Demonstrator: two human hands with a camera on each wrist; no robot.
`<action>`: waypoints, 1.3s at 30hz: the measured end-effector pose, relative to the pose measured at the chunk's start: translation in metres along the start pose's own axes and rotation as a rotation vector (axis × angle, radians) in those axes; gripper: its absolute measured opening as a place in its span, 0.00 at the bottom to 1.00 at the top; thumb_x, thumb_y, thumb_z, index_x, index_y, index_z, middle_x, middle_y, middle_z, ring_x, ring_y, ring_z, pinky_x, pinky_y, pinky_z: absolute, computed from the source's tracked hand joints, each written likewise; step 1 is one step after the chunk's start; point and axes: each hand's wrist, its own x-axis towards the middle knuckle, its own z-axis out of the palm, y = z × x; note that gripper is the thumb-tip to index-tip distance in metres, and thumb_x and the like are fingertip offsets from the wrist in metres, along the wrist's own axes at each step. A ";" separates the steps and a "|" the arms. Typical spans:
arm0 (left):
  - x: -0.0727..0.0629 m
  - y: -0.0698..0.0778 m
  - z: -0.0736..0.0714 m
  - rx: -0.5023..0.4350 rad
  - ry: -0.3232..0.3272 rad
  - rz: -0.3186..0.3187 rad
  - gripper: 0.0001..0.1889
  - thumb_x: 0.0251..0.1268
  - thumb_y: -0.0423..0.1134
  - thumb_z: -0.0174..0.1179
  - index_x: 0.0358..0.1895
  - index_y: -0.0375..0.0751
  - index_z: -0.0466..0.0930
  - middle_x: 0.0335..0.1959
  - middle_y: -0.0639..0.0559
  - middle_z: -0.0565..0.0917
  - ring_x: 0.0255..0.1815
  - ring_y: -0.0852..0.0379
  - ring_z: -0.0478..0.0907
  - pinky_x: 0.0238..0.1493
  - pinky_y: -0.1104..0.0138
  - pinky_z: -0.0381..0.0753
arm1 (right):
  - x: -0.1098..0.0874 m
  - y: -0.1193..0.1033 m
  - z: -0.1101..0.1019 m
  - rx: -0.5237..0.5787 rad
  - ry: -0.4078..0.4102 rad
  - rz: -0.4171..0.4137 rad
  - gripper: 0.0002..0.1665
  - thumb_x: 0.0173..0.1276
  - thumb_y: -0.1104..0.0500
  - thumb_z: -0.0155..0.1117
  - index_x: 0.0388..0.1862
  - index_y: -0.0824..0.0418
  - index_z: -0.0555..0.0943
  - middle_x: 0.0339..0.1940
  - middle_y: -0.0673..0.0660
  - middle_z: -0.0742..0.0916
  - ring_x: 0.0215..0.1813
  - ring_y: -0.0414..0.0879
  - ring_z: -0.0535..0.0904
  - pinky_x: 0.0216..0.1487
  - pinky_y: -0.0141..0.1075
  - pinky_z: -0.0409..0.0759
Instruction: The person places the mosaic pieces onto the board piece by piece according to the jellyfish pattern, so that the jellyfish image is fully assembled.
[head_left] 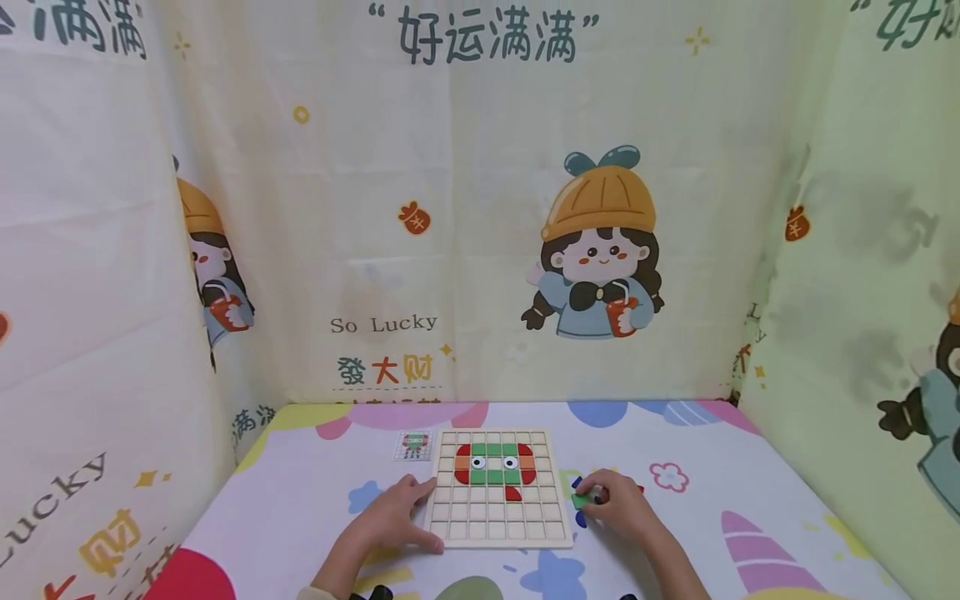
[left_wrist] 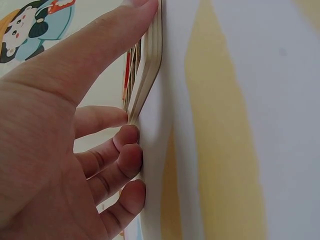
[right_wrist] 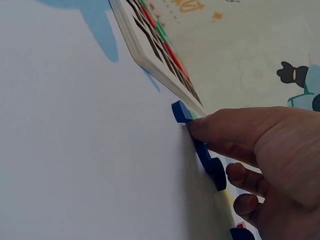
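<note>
Head view: L hand (head_left: 397, 518) is spread, thumb + finger touching the board (head_left: 480, 531) round its 8-9 o'clk, gripping nothing; a light brace there should stop sliding. R hand (head_left: 621, 502), at 3 o'clk, has fingers bent onto loose pcs (head_left: 580, 502), can't tell if any's pinched; best take 1 by its edges, align, press flat. Beyond the red pc (head_left: 513, 493), check orientation vs. pattern card (head_left: 413, 445), board's 10 o'clk.
</note>
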 end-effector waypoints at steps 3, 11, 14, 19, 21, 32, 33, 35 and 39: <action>-0.001 0.001 0.000 0.002 0.002 0.000 0.54 0.35 0.63 0.76 0.71 0.44 0.66 0.43 0.51 0.69 0.43 0.53 0.67 0.42 0.59 0.68 | -0.001 0.000 0.001 -0.002 0.006 0.028 0.12 0.49 0.64 0.77 0.30 0.50 0.85 0.28 0.49 0.79 0.28 0.40 0.67 0.29 0.29 0.65; -0.001 0.002 0.000 -0.005 0.004 -0.006 0.54 0.34 0.62 0.76 0.71 0.44 0.66 0.45 0.50 0.71 0.44 0.53 0.67 0.44 0.57 0.71 | -0.002 0.001 0.001 -0.003 0.028 0.070 0.11 0.48 0.61 0.78 0.29 0.49 0.85 0.29 0.48 0.80 0.29 0.41 0.67 0.30 0.30 0.63; -0.001 0.002 0.000 -0.003 0.005 0.001 0.54 0.34 0.62 0.76 0.71 0.43 0.66 0.45 0.50 0.70 0.43 0.53 0.67 0.43 0.58 0.70 | -0.001 0.002 0.002 -0.006 0.045 0.077 0.11 0.49 0.61 0.78 0.28 0.48 0.85 0.25 0.48 0.78 0.29 0.41 0.66 0.30 0.31 0.62; -0.001 0.001 0.000 0.000 0.007 0.006 0.54 0.35 0.62 0.76 0.71 0.43 0.66 0.44 0.51 0.70 0.43 0.53 0.67 0.42 0.60 0.68 | 0.000 0.002 0.002 -0.017 0.036 0.083 0.11 0.49 0.61 0.78 0.29 0.47 0.85 0.26 0.47 0.79 0.28 0.41 0.66 0.30 0.31 0.62; -0.001 0.001 0.000 0.002 0.008 0.010 0.54 0.35 0.63 0.76 0.71 0.43 0.66 0.44 0.51 0.70 0.42 0.53 0.67 0.41 0.60 0.68 | -0.001 0.001 0.001 -0.020 0.023 0.075 0.12 0.48 0.61 0.78 0.29 0.47 0.86 0.29 0.47 0.80 0.28 0.41 0.67 0.29 0.30 0.62; -0.001 0.001 -0.001 -0.001 0.014 0.007 0.55 0.34 0.62 0.76 0.70 0.43 0.66 0.44 0.51 0.70 0.42 0.54 0.67 0.42 0.60 0.69 | 0.000 0.000 0.001 -0.050 0.039 0.018 0.11 0.48 0.64 0.75 0.27 0.48 0.84 0.34 0.46 0.84 0.33 0.41 0.69 0.35 0.30 0.66; -0.001 0.001 -0.001 0.000 0.015 0.005 0.55 0.34 0.62 0.76 0.70 0.43 0.66 0.44 0.51 0.70 0.43 0.54 0.67 0.42 0.60 0.69 | 0.000 -0.001 0.002 -0.049 0.048 0.019 0.11 0.48 0.63 0.75 0.27 0.48 0.84 0.34 0.45 0.84 0.32 0.40 0.69 0.34 0.30 0.66; 0.000 0.001 0.000 -0.005 0.017 0.002 0.55 0.33 0.62 0.76 0.70 0.43 0.66 0.44 0.51 0.70 0.43 0.53 0.67 0.42 0.60 0.69 | 0.000 -0.002 0.003 -0.035 0.057 0.018 0.11 0.48 0.63 0.76 0.27 0.49 0.84 0.31 0.45 0.83 0.31 0.40 0.69 0.32 0.30 0.65; 0.000 -0.001 0.003 -0.018 0.005 -0.012 0.55 0.33 0.63 0.76 0.71 0.44 0.66 0.43 0.51 0.69 0.43 0.53 0.67 0.42 0.60 0.69 | -0.002 -0.005 0.006 0.006 0.052 0.011 0.09 0.50 0.61 0.76 0.29 0.50 0.85 0.23 0.48 0.78 0.26 0.39 0.66 0.27 0.30 0.63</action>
